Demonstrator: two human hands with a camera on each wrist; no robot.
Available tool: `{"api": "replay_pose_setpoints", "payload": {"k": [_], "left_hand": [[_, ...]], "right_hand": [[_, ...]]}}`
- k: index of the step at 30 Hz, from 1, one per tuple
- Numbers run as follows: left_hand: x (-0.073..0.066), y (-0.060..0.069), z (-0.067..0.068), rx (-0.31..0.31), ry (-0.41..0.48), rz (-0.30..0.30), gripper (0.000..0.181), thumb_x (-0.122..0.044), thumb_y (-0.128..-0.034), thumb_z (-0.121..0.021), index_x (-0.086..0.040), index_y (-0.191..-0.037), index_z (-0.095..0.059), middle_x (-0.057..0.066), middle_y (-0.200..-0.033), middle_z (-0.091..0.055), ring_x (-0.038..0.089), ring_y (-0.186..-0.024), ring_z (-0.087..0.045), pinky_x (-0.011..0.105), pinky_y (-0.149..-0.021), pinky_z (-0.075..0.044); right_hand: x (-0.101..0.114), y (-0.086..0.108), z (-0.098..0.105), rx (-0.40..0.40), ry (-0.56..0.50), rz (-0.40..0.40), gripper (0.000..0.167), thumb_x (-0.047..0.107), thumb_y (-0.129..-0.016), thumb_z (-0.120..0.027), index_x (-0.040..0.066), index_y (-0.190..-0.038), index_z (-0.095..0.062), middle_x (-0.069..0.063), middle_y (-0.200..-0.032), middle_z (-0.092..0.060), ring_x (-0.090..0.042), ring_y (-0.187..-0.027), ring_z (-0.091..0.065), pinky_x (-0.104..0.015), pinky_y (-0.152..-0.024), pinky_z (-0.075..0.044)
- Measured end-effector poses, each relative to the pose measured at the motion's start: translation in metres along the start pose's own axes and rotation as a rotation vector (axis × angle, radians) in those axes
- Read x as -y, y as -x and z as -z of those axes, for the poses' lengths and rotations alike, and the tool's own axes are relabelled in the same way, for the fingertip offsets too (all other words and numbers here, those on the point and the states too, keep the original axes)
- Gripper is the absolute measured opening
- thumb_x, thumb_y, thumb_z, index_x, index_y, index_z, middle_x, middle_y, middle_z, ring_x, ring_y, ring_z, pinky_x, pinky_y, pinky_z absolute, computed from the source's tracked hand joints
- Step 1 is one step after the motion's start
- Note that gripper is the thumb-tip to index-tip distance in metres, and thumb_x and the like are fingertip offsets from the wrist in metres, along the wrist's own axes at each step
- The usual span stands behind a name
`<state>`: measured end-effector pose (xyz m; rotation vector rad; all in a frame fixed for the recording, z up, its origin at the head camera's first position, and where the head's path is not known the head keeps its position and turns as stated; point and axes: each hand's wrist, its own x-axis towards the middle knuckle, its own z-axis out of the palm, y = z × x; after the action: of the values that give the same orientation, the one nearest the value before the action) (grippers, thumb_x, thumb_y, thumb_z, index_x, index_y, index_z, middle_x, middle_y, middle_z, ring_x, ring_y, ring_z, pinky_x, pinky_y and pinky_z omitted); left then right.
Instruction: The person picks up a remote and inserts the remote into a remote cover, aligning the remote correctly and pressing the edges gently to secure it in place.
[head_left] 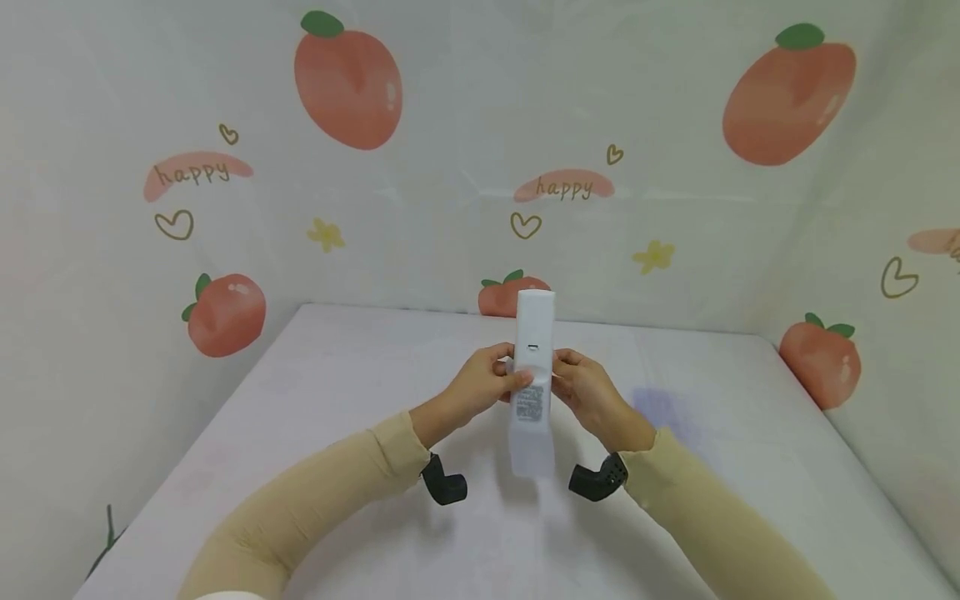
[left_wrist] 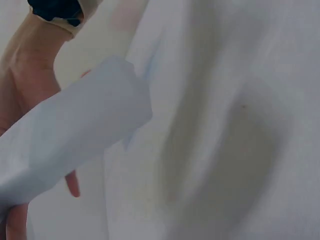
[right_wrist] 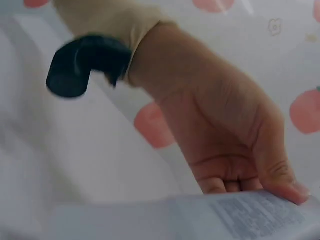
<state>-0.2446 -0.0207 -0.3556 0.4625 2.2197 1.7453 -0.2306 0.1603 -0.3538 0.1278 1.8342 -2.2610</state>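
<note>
A slim white device (head_left: 535, 325) is held upright above the table, with a small port and a grey printed label on the side towards me. Its lower end is paler and looks translucent. My left hand (head_left: 480, 383) grips it from the left, thumb across the front above the label; the right wrist view shows this left hand (right_wrist: 225, 120) with its thumb on the label's edge. From the other side my right hand (head_left: 596, 396) holds the device's right edge with bent fingers. In the left wrist view the device (left_wrist: 85, 120) hides much of the right hand (left_wrist: 35, 80).
A white cloth covers the table (head_left: 360, 367), with a bluish-purple patch (head_left: 663, 412) to the right. White sheeting (head_left: 465, 100) printed with peaches, hearts and words stands behind and at both sides. Black wrist cameras (head_left: 444, 482) sit on both cuffs.
</note>
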Motion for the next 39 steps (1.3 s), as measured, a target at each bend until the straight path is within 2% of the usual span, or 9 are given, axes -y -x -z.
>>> {"api": "replay_pose_setpoints", "payload": {"k": [3, 7, 16, 19, 23, 25, 31, 37, 39], "left_hand": [[-0.004, 0.002, 0.000, -0.037, -0.016, -0.049, 0.031, -0.012, -0.0900, -0.069, -0.002, -0.117, -0.057, 0.019, -0.103, -0.071, 0.020, -0.085, -0.068, 0.034, -0.073, -0.058], [-0.009, 0.005, 0.001, -0.079, -0.040, -0.107, 0.030, -0.012, -0.0886, -0.071, -0.001, -0.114, -0.058, 0.019, -0.099, -0.071, 0.020, -0.083, -0.068, 0.034, -0.072, -0.059], [-0.005, 0.008, -0.003, -0.071, -0.073, -0.092, 0.030, -0.013, -0.0849, -0.075, -0.002, -0.109, -0.060, 0.015, -0.099, -0.071, 0.018, -0.083, -0.068, 0.033, -0.072, -0.059], [0.001, 0.006, -0.004, -0.068, -0.015, -0.098, 0.039, -0.013, -0.0833, -0.077, -0.007, -0.117, -0.057, 0.016, -0.101, -0.070, 0.018, -0.084, -0.068, 0.034, -0.074, -0.059], [0.011, 0.002, -0.003, -0.094, 0.161, -0.113, 0.065, -0.012, -0.0843, -0.076, -0.016, -0.138, -0.040, 0.018, -0.116, -0.060, 0.019, -0.088, -0.066, 0.037, -0.081, -0.058], [0.015, 0.002, -0.002, -0.104, 0.238, -0.105, 0.064, -0.012, -0.0869, -0.073, -0.013, -0.141, -0.038, 0.018, -0.119, -0.056, 0.018, -0.090, -0.066, 0.038, -0.084, -0.057], [0.025, 0.004, -0.005, -0.084, 0.292, -0.073, 0.031, -0.012, -0.0919, -0.066, 0.007, -0.115, -0.060, 0.010, -0.103, -0.067, 0.014, -0.089, -0.066, 0.039, -0.086, -0.057], [0.026, 0.003, -0.012, -0.239, 0.378, -0.068, 0.007, -0.007, -0.0907, -0.066, -0.001, -0.087, -0.066, -0.002, -0.079, -0.066, 0.010, -0.075, -0.066, 0.031, -0.072, -0.059], [0.026, 0.003, -0.014, -0.278, 0.419, -0.041, 0.013, -0.007, -0.0913, -0.065, -0.008, -0.079, -0.064, -0.005, -0.075, -0.064, 0.008, -0.072, -0.064, 0.026, -0.066, -0.056]], "right_hand": [[0.004, 0.008, -0.004, 0.008, -0.020, 0.011, 0.008, 0.022, -0.103, -0.047, 0.017, -0.106, -0.051, 0.006, -0.094, -0.056, -0.007, -0.076, -0.060, -0.020, -0.077, -0.049], [0.009, 0.014, -0.008, 0.008, 0.011, 0.084, 0.026, 0.032, -0.099, -0.052, 0.019, -0.122, -0.048, 0.004, -0.100, -0.057, -0.009, -0.075, -0.065, -0.024, -0.076, -0.053], [0.007, 0.014, -0.009, -0.004, 0.191, 0.076, 0.046, 0.019, -0.099, -0.056, -0.003, -0.137, -0.043, -0.005, -0.112, -0.057, -0.012, -0.093, -0.061, -0.038, -0.092, -0.052], [0.007, 0.012, -0.008, 0.001, 0.244, 0.106, 0.047, 0.020, -0.100, -0.054, -0.008, -0.136, -0.043, -0.008, -0.113, -0.057, -0.011, -0.092, -0.060, -0.037, -0.090, -0.054], [0.010, 0.009, -0.003, -0.011, 0.251, 0.139, 0.046, 0.020, -0.101, -0.052, -0.010, -0.135, -0.041, -0.010, -0.113, -0.056, -0.010, -0.089, -0.062, -0.031, -0.084, -0.055], [0.011, 0.008, -0.001, -0.017, 0.238, 0.143, 0.047, 0.019, -0.101, -0.052, -0.010, -0.135, -0.040, -0.011, -0.114, -0.056, -0.011, -0.090, -0.063, -0.030, -0.083, -0.056], [0.012, 0.006, -0.001, 0.008, 0.192, 0.143, 0.046, 0.016, -0.101, -0.050, -0.009, -0.137, -0.037, -0.009, -0.112, -0.058, -0.010, -0.088, -0.064, -0.026, -0.081, -0.055], [0.009, 0.004, -0.005, 0.037, 0.254, 0.157, 0.042, 0.018, -0.102, -0.048, -0.008, -0.134, -0.039, -0.010, -0.106, -0.062, -0.010, -0.085, -0.064, -0.032, -0.084, -0.056], [0.007, 0.004, -0.006, 0.038, 0.293, 0.162, 0.040, 0.018, -0.103, -0.047, -0.007, -0.133, -0.038, -0.015, -0.109, -0.061, -0.011, -0.086, -0.065, -0.037, -0.086, -0.055]]}}
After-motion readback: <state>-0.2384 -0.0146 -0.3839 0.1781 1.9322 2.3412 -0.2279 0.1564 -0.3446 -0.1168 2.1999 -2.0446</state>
